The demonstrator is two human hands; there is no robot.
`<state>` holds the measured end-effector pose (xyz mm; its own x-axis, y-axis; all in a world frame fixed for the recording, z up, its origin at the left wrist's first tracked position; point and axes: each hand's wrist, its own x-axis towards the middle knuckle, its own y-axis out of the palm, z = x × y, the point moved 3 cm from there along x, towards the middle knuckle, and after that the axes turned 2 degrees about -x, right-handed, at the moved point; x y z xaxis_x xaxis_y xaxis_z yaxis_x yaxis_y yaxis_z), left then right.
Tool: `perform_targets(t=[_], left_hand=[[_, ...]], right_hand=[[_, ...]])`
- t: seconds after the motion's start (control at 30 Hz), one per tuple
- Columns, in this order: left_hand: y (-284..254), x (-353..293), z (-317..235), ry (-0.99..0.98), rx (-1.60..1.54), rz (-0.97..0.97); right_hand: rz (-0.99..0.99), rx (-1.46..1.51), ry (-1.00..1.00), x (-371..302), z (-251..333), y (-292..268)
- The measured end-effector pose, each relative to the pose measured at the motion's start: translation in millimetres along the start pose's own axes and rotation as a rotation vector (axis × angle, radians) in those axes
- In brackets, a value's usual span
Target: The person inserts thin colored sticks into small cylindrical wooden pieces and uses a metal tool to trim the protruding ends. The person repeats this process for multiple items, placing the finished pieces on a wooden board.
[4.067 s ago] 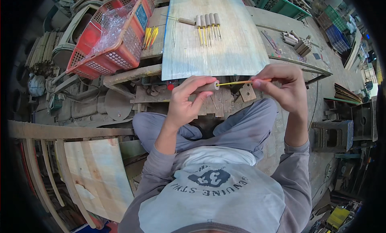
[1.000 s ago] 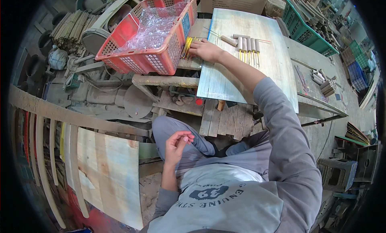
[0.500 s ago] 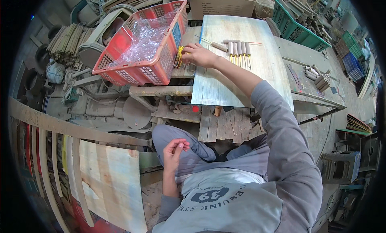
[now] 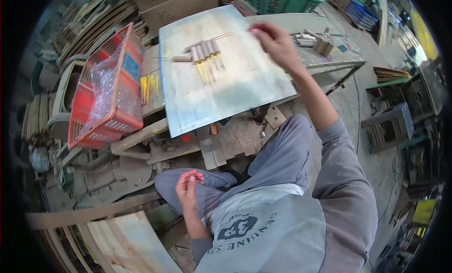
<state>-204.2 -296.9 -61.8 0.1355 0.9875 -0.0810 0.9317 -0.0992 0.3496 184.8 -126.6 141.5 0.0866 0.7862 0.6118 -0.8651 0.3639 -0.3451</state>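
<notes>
My right hand (image 4: pixel 277 46) is raised over the far right edge of a pale board (image 4: pixel 245 80), blurred by motion, its fingers bent. What it holds, if anything, does not show. My left hand (image 4: pixel 187 187) hovers above my lap with fingertips pressed together; anything between them is too small to make out. On the board lies a row of several grey-brown cylinders (image 4: pixel 205 50) with thin yellow-and-metal shafts (image 4: pixel 203 71) extending toward me. Another cylinder (image 4: pixel 181 58) lies sideways at their left, a thin rod sticking out of it. Several yellow sticks (image 4: pixel 149 88) lie left of the board.
A red plastic crate (image 4: pixel 123 114) with clear bubble wrap (image 4: pixel 101 82) stands at the left. Short grey cylinders (image 4: pixel 324 44) are piled on the bench (image 4: pixel 306 24) at the right. Behind stand cardboard boxes (image 4: pixel 179 9) and a green crate (image 4: pixel 282 3). A stool (image 4: pixel 388 129) stands at right.
My right hand has left the yellow sticks beside the red crate and swung right across the board. The view has turned rightward. My left hand stays over my lap, fingertips together.
</notes>
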Motion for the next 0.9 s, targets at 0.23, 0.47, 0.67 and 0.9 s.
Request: perform_targets(t=[0.23, 0.47, 0.67, 0.9], left_hand=[[35, 21, 9, -0.080, -0.014, 0.146], [66, 31, 9, -0.073, 0.023, 0.243], [55, 23, 8, -0.061, 0.054, 0.191], [45, 20, 6, -0.062, 0.026, 0.157]], right_hand=[[-0.169, -0.569, 0.619, -21, -95, -190], [0.092, -1.172, 0.487, -7, -157, -225], [0.140, -1.138, 0.570, 14, -168, -224], [0.080, -1.005, 0.405, 30, -133, -228]])
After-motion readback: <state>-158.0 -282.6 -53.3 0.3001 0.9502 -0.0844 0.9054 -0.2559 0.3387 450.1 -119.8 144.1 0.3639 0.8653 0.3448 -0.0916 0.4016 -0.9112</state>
